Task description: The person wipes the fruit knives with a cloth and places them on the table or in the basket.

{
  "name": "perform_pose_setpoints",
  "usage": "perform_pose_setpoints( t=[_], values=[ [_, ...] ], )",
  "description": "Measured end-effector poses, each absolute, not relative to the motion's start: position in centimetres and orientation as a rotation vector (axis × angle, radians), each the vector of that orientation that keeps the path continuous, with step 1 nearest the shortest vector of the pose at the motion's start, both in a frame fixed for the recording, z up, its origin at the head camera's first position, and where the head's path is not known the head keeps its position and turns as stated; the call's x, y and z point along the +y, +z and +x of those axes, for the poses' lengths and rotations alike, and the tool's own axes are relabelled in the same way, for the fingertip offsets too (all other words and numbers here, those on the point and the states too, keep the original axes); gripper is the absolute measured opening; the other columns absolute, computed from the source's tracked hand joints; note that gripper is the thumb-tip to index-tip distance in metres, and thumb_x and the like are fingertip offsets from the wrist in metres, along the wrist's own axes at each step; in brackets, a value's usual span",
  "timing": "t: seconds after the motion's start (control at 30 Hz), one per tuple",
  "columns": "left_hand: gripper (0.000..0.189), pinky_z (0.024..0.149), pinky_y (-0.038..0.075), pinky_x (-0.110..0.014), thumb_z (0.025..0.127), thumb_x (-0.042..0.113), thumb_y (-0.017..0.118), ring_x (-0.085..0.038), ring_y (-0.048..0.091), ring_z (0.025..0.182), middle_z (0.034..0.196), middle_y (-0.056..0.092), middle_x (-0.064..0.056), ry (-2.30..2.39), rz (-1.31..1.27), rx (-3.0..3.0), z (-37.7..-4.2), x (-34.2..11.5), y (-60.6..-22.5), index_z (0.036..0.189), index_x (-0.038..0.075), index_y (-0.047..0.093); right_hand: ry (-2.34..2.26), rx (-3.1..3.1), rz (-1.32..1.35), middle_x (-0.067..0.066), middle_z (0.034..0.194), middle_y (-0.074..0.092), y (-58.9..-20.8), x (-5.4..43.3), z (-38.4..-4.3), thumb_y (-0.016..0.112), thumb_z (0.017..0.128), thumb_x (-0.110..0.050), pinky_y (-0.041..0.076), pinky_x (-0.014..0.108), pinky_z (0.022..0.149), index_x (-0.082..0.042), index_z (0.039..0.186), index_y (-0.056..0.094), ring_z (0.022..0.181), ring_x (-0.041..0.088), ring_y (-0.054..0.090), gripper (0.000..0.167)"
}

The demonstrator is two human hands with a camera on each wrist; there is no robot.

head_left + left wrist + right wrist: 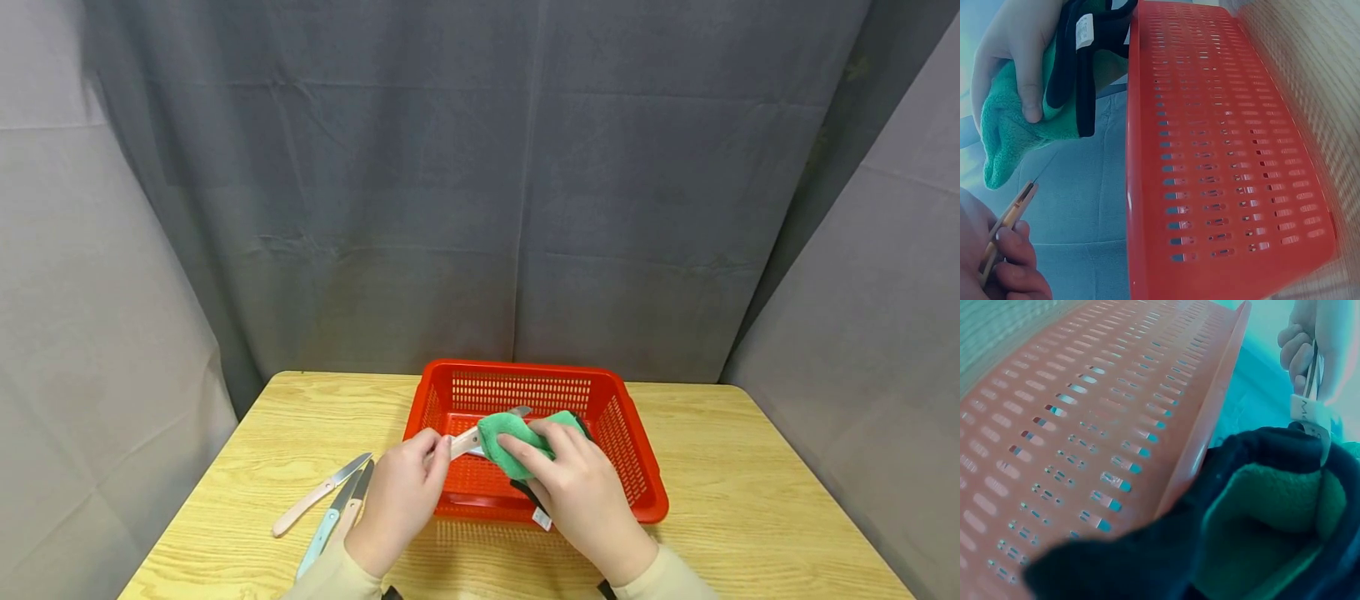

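Over the red basket, my left hand (405, 492) grips a knife (465, 442) by its pale pinkish handle. The blade points away to the right, and its tip shows past a green cloth (495, 433). My right hand (588, 492) holds this cloth over the blade, fingers on top. Dark trim and a white tag (1084, 31) hang from the cloth in the left wrist view. Most of the blade is hidden by the cloth. In the right wrist view, the cloth's dark-edged fold (1285, 450) gapes toward the camera.
A red slotted basket (637, 450) stands on the wooden table (750, 500). Something pale lies in it, mostly covered. Left of my left hand lie a pink-handled knife (303, 507), a light-blue-handled knife (321, 537) and a beige-handled knife (348, 518). Grey curtains (420, 208) hang behind.
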State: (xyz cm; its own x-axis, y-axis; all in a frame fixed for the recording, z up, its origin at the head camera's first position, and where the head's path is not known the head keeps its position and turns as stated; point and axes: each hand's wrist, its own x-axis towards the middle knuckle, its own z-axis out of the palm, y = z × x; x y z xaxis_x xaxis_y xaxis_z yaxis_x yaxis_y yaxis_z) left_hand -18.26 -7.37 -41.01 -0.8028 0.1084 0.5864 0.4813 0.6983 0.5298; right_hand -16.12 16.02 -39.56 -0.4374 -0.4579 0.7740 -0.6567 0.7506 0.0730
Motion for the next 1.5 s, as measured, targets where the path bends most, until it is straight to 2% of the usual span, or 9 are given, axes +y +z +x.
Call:
perform_pose_setpoints(
  t=[0.23,0.53,1.03,1.3,1.5],
  values=[
    [0.021,0.047,0.030,-0.019,0.099,0.017,0.067,-0.002,0.032,0.050,0.057,0.038,0.013,-0.967,-0.468,-2.375,-18.3,-7.3,-41.0,0.078,0.016,0.062,0.278,-2.098,0.827,0.010,0.111,0.067,-39.6,15.8,-16.3,0.097,0.065,-0.007,0.061,0.039,0.076,-0.024,0.126,0.071,0.094,0.027,0.066,0.068],
    [0.024,0.048,0.028,-0.018,0.098,0.016,0.067,-0.003,0.031,0.051,0.057,0.036,0.012,-0.949,-0.501,-2.364,-18.3,-7.2,-40.9,0.076,0.016,0.060,0.255,-2.174,0.740,0.009,0.111,0.067,-40.1,16.4,-16.9,0.099,0.063,-0.010,0.061,0.038,0.070,-0.025,0.124,0.071,0.092,0.026,0.065,0.069],
    [0.025,0.048,0.028,-0.018,0.100,0.017,0.066,-0.002,0.030,0.051,0.057,0.037,0.012,-0.961,-0.514,-2.385,-18.2,-7.2,-40.8,0.076,0.016,0.061,0.307,-2.268,0.588,0.010,0.114,0.065,-40.2,18.9,-17.9,0.095,0.070,-0.009,0.059,0.041,0.064,-0.026,0.128,0.070,0.091,0.027,0.065,0.066],
    [0.027,0.049,0.028,-0.019,0.101,0.019,0.064,-0.003,0.031,0.051,0.058,0.036,0.011,-0.943,-0.499,-2.436,-18.4,-7.2,-40.8,0.075,0.016,0.058,0.325,-2.224,0.592,0.011,0.112,0.065,-39.7,19.1,-17.5,0.095,0.070,-0.007,0.060,0.043,0.066,-0.026,0.127,0.071,0.093,0.028,0.066,0.065],
    [0.026,0.049,0.030,-0.020,0.102,0.019,0.064,-0.004,0.032,0.051,0.058,0.038,0.010,-0.936,-0.488,-2.454,-18.4,-7.1,-40.8,0.076,0.016,0.060,0.306,-2.184,0.681,0.010,0.111,0.066,-39.3,17.7,-16.4,0.097,0.066,-0.010,0.060,0.039,0.064,-0.026,0.127,0.070,0.089,0.024,0.064,0.069]
  ],
)
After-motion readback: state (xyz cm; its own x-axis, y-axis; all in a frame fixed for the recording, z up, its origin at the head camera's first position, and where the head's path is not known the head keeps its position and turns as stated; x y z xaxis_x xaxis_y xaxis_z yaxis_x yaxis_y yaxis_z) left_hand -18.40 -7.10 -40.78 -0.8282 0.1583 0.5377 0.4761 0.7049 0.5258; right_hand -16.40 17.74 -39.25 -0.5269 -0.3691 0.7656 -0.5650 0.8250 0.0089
